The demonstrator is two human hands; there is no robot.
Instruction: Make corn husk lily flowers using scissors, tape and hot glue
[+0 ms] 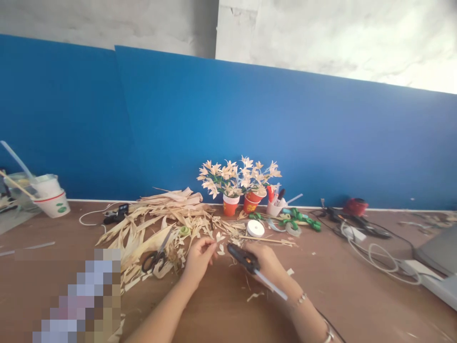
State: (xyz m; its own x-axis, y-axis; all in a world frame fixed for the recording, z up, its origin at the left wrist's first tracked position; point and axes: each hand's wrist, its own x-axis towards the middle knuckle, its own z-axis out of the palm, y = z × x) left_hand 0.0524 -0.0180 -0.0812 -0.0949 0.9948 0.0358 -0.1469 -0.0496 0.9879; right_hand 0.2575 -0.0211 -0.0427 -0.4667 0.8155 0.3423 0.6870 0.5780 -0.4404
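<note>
My right hand [267, 262] is wrapped round a black hot glue gun [243, 257], and a whitish glue stick [271, 284] sticks out of its back end. The gun's nose points left, toward my left hand [200, 259]. The left thumb and fingers pinch a small cream flower [219, 237], its petals showing just past the fingertips. A loose pale petal [221, 249] shows close by, between the hand and the gun. Left of that hand lie black-handled scissors [155, 259] on a heap of dried husks [153, 219].
Behind the hands stand red paper cups [231, 206] of cream flowers [243, 174], a white tape roll [255, 228] and green ribbon [296, 216]. White cables [374, 257] and a power strip [424, 274] lie right. A white cup [53, 204] stands far left. A blue partition [250, 114] bounds the table.
</note>
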